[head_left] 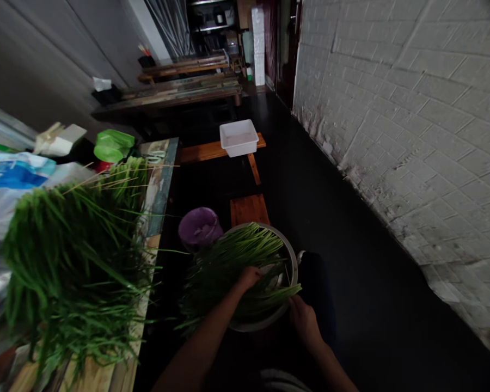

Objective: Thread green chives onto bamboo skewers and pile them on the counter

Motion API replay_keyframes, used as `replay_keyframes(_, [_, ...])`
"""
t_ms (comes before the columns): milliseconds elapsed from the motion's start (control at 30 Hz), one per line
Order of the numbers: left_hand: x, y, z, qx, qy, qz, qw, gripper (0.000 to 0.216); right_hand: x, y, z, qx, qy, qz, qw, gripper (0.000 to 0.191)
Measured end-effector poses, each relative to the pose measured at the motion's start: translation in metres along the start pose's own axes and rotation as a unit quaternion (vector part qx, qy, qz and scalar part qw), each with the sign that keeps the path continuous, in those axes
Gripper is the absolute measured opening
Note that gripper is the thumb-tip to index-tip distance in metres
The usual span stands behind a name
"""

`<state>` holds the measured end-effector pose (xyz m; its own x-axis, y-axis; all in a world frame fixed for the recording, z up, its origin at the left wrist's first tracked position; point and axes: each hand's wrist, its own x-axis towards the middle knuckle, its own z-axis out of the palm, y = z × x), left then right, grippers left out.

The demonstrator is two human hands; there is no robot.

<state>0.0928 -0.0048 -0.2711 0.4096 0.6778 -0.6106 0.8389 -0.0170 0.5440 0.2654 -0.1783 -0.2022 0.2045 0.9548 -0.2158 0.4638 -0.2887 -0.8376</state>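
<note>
A round metal basin in front of me holds a heap of garlic chives, their pale stem ends pointing right. My left hand is inside the basin, fingers curled closed on some of the chives. At the right rim, my right hand pinches the stem ends of a lower bunch that reaches over the edge. Its fingertips are dim and partly hidden. The leaf tips hang out over the basin's left side.
A larger pile of chives covers the wooden table on my left. Beyond the basin are a purple bucket, a wooden stool and a bench bearing a white plastic tub. A brick wall runs along the right.
</note>
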Motion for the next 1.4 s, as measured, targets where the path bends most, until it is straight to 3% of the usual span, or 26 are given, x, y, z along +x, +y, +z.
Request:
replay_keyframes(333, [0.002,-0.005,0.011,0.002,0.080,-0.013,0.997,0.014,-0.002,-0.001,-0.002,-0.018,0.000,0.012,1.000,0.057])
replay_keyframes(567, [0.003,-0.008,-0.021,-0.041,0.181,-0.009,0.983,0.015,-0.004,-0.002,-0.001,-0.004,-0.004,0.003,1.000,0.051])
replay_keyframes(667, [-0.006,0.003,-0.032,-0.169,0.126,0.017,0.977,0.017,-0.001,-0.007,-0.003,0.014,-0.006,-0.012,1.000,0.046])
replay_keyframes(767, [-0.019,0.024,-0.038,-0.336,0.036,0.056,0.940,0.028,0.004,-0.014,-0.008,0.021,-0.010,-0.029,0.999,0.042])
replay_keyframes(933, [-0.038,0.063,-0.046,-0.434,-0.027,0.073,0.897,0.040,0.010,-0.030,-0.019,0.014,-0.035,-0.040,0.998,0.045])
replay_keyframes(1033, [-0.043,0.077,-0.051,-0.467,-0.031,0.085,0.880,0.041,0.012,-0.036,-0.022,0.015,-0.042,-0.039,0.998,0.048])
replay_keyframes(1400, [-0.050,0.088,-0.059,-0.471,-0.041,0.099,0.876,0.037,0.013,-0.038,-0.022,0.003,-0.039,-0.047,0.998,0.045])
